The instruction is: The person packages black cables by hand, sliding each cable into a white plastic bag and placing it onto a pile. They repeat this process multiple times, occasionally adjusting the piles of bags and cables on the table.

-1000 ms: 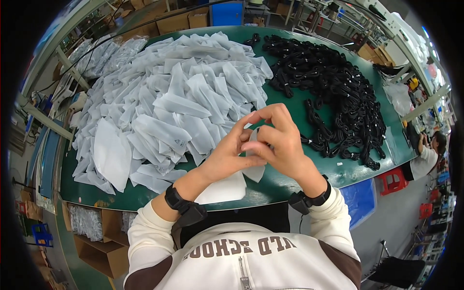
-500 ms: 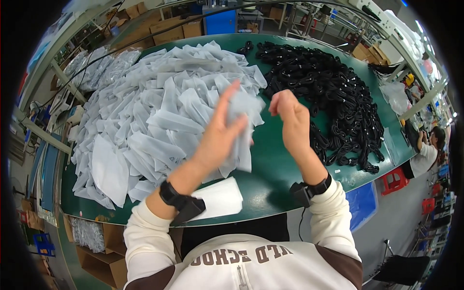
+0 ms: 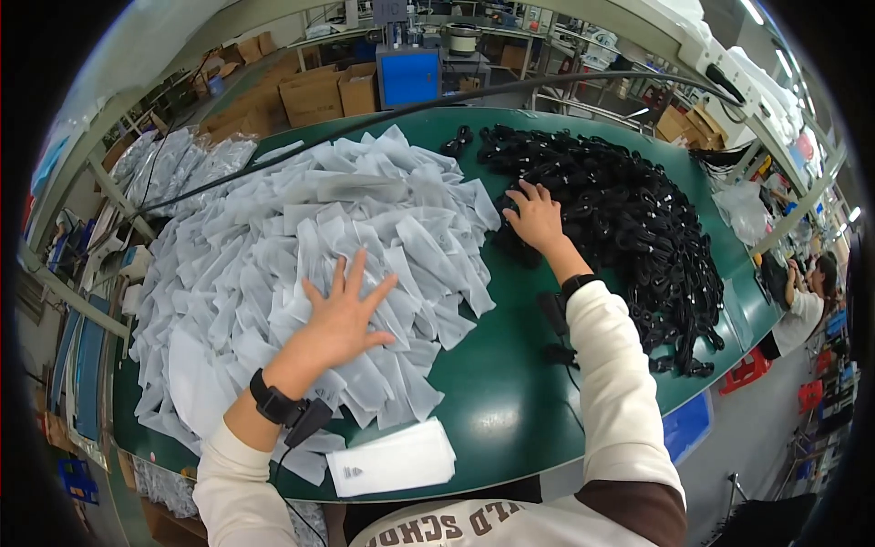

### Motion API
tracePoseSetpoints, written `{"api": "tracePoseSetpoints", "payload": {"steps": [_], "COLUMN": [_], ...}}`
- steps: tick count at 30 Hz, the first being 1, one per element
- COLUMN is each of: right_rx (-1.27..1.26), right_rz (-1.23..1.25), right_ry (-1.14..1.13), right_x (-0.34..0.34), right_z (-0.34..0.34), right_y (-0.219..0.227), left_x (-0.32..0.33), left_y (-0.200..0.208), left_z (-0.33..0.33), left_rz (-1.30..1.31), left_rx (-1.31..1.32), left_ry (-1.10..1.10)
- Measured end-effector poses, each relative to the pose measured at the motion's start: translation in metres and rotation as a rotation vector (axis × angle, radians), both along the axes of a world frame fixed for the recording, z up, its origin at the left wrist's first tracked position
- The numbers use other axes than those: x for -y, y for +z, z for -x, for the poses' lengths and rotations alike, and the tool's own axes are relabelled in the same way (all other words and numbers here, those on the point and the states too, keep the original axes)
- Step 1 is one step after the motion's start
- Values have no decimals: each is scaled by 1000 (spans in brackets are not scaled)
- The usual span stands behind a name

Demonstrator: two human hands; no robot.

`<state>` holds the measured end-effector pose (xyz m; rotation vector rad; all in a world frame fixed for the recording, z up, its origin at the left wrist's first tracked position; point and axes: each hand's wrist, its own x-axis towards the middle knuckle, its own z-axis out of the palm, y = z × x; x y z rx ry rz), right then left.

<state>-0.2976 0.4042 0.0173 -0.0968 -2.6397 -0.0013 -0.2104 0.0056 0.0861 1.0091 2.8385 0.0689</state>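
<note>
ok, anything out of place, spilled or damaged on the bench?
One mild oddity: a small coiled black cord bundle lies apart from the large heap of coiled black cords, near the far edge of the glossy green tabletop, right of the pile of translucent whitish pouches. Looks like a stray. No visible spill or damage.

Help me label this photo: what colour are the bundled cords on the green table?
The bundled cords are black, seen best in the head view.

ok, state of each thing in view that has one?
Pouch heap: loose, jumbled
White stack: flat, slightly fanned
Black cables: coiled, heaped
Left grip: open, spread over pouch heap
Right grip: open at the cables, contact unclear
Left wristband: fastened
Blue cabinet: looks shut
</note>
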Motion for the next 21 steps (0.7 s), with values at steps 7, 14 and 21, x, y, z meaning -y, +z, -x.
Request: {"api": "tracePoseSetpoints", "payload": {"steps": [7, 14, 21], "right_rx": [398, 482, 370], "right_rz": [-64, -23, -117], "right_ry": [-110, -82, 123], "right_x": [-1, 13, 33], "right_z": [24, -39, -128], "right_y": [-13, -14, -22], "left_x": [-4, -4, 4], "left_y": [-3, 2, 8], "left_z": [5, 5, -64], "left_rz": [-15, 16, -257], "left_rx": [25, 44, -349], "left_ry": [27, 46, -57]}}
